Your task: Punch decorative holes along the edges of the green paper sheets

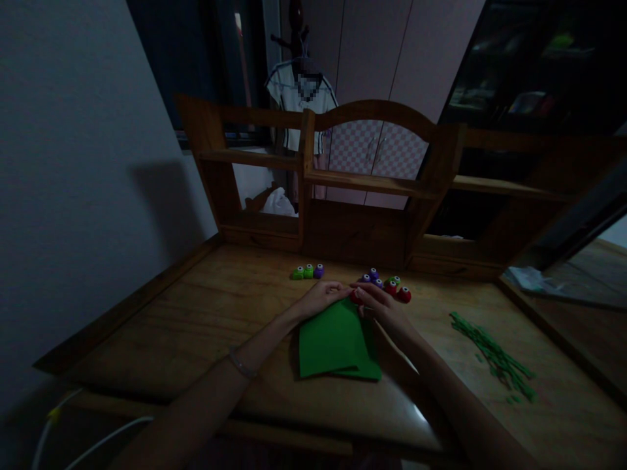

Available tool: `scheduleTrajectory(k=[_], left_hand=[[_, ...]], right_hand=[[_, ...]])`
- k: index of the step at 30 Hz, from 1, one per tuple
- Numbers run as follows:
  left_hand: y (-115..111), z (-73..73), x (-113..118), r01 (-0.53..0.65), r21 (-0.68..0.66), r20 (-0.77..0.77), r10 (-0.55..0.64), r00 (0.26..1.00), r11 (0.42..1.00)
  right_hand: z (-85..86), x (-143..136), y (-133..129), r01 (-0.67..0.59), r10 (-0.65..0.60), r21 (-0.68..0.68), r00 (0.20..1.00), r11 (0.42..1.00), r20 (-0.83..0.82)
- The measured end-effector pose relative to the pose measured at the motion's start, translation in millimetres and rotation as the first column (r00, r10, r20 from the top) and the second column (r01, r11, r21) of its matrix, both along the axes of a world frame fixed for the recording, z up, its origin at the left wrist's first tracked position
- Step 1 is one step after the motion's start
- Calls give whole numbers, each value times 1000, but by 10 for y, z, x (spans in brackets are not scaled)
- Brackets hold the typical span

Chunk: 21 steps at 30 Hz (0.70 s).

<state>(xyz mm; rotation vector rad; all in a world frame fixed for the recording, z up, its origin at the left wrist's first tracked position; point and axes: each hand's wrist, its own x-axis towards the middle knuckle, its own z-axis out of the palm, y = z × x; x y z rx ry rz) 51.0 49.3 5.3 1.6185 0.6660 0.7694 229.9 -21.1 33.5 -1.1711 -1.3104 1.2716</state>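
A green sheet of paper [333, 339], folded so one layer's edge lifts at the near side, lies on the wooden desk in front of me. My left hand [321, 297] grips its far left edge, fingers pointing right. At the paper's far corner my right hand [379, 307] is closed around a small red craft punch [355, 296], mostly covered by the fingers. Both hands' fingertips nearly meet there. Just beyond stand purple punches [373, 274], red punches [404, 295] and a green punch [395, 281], each with a white round top.
Two green punches [308, 271] and a purple punch [319, 271] stand in a row further left. Thin green paper strips [494, 352] lie heaped at the right, with small scraps beside them. A wooden shelf unit [362, 186] borders the desk's back.
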Motion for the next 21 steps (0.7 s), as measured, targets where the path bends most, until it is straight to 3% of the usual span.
scheduleTrajectory(k=[5, 11, 16, 21], left_hand=[[-26, -3, 18, -53, 194, -42, 63, 997, 979], [-103, 106, -7, -106, 454, -186, 210, 960, 885], [-173, 179, -33, -85, 507, -260, 247, 934, 858], [-161, 145, -38, -89, 560, -309, 307, 900, 824]], right_hand=[[56, 12, -11, -56, 56, -5, 996, 998, 71], [-6, 54, 18, -199, 199, -9, 977, 980, 72], [-6, 68, 12, -245, 249, -48, 965, 968, 86], [35, 38, -25, -218, 218, -5, 974, 976, 63]])
